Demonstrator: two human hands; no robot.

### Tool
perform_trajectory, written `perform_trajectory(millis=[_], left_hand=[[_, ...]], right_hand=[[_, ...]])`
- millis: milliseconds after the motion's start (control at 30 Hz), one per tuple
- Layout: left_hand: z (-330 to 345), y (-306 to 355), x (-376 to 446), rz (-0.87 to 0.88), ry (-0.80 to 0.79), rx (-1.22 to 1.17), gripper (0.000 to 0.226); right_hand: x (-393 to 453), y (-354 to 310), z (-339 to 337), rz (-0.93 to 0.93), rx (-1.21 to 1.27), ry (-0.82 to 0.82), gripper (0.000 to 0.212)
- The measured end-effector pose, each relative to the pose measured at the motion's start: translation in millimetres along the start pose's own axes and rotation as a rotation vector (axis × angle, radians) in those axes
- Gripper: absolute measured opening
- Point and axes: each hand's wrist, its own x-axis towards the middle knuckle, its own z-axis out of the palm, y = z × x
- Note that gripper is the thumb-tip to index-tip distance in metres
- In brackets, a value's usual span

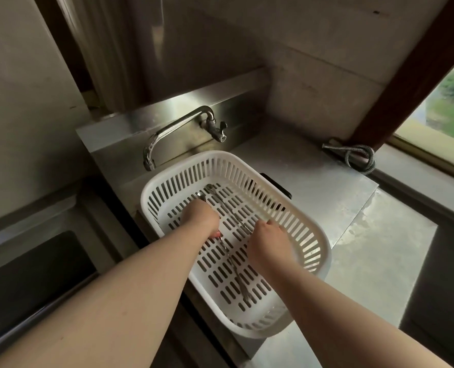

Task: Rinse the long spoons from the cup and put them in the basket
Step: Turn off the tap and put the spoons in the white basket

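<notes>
A white slotted basket (pixel 311 235) lies on the steel counter, and both my hands are inside it. My left hand (pixel 200 216) is curled round one long metal spoon (pixel 234 266). That spoon's bowl pokes out past my fingers and its twisted handle trails toward me along the basket floor. A second long spoon (pixel 226 205) lies diagonally beside it. My right hand (pixel 269 243) pinches the second spoon's handle end with curled fingers. The cup is not in view.
A chrome tap (pixel 167 131) arcs over the basket's far left corner, with no water visible. A dark basin (pixel 34 274) lies to the left. A wet steel counter (pixel 326 168) extends right, with a coiled metal hose (pixel 360 158) at the window sill. A dark object (pixel 277 184) sits behind the basket.
</notes>
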Motion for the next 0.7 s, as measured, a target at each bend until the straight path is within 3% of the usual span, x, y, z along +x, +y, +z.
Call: perform_trajectory(millis=[100,200,267,333,433,500,700], left_hand=[[0.8,-0.6,1.5,0.024,0.000,-0.009,0.033],[-1.3,-0.1,-8.2,0.035,0.037,0.172,0.039],[-6.3,0.0,-15.5,0.172,0.141,0.283,0.035],[-14.2,-4.5,-23.1,0.419,0.191,0.349,0.020],[-20.2,-17.1,-33.1,0.710,-0.001,0.573,0.027],[-18.4,-20.6,-37.0,0.748,-0.062,0.686,0.031],[-13.1,-13.5,-35.6,0.747,0.015,0.829,0.024]], right_hand=[[-2.4,3.3,2.5,0.019,0.020,-0.013,0.024],[-2.8,6.2,6.8,0.020,0.066,0.000,0.016],[-1.9,7.3,7.3,0.018,0.069,0.001,0.018],[0.5,8.4,7.2,0.004,0.053,0.018,0.028],[3.0,10.6,7.3,-0.009,0.035,0.043,0.029],[3.5,12.0,7.1,-0.006,0.028,0.034,0.027],[2.2,17.2,4.0,0.014,0.006,-0.003,0.026]])
